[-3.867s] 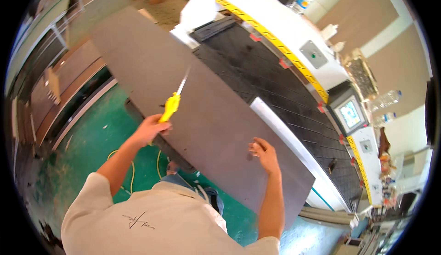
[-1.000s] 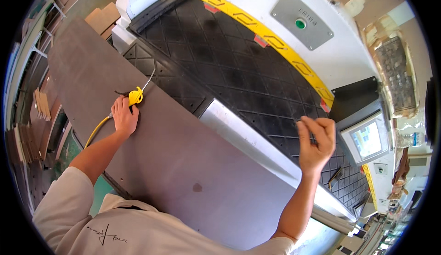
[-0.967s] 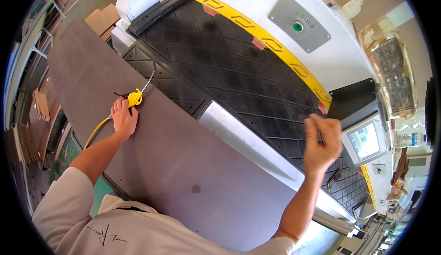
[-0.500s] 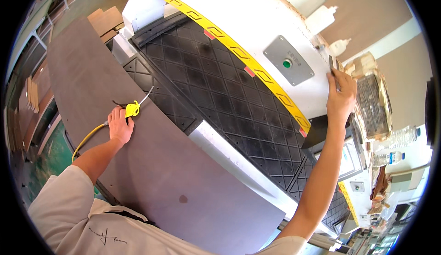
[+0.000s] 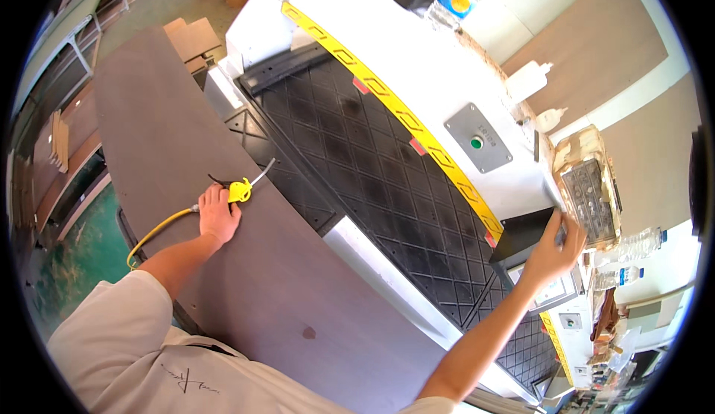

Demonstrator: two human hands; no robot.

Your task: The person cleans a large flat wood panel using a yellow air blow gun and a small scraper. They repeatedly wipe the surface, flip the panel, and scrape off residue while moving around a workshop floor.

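Yellow air blow gun (image 5: 240, 190) held over the brown panel (image 5: 283, 280)

Location: the yellow air blow gun lies above the far side of the brown panel. Its thin metal nozzle (image 5: 264, 169) crosses the panel's edge in this view, toward the black grooved bed (image 5: 387, 175).

Finger state: the left hand (image 5: 218, 216) has its fingers closed around the gun's handle. The right hand (image 5: 558, 246) is raised beside the screen console (image 5: 551, 292), fingers curled; whether they grip anything or touch the console cannot be told.

Progress, as judged: the gun is in hand and the yellow hose (image 5: 160, 226) runs to its handle. Trigger position and air flow cannot be confirmed. The panel lies alongside the bed, not fully on it, and one dark spot (image 5: 308, 333) remains on its face.

Count: one blow gun, one hose, one panel under the left hand, one screen console, one green button (image 5: 477, 142), three clearly visible red blocks (image 5: 418, 146) along the yellow strip (image 5: 395, 108), two white squeeze bottles (image 5: 527, 78) and three clear plastic bottles (image 5: 640, 244)
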